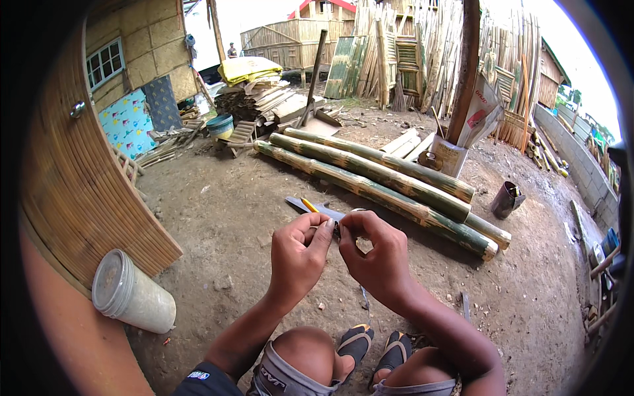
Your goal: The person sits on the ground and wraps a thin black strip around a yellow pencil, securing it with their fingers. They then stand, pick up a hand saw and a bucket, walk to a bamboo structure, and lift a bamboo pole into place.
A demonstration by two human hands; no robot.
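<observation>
My left hand and my right hand are raised in front of my knees, fingertips almost meeting. Both are closed in a pinch around a small dark thing, too small to name. A yellow pencil-like stick shows just above the left fingers; whether they grip it I cannot tell. Beyond the hands a grey saw-like blade lies on the ground, partly hidden by them. Several thick green bamboo poles lie side by side just past it, running from far left to near right.
A lidded whitish bucket stands at left below a slatted wooden door. A dark post rises behind the poles, with a rusty can to the right. Stacked wood under a yellow sack and a teal bucket are farther back.
</observation>
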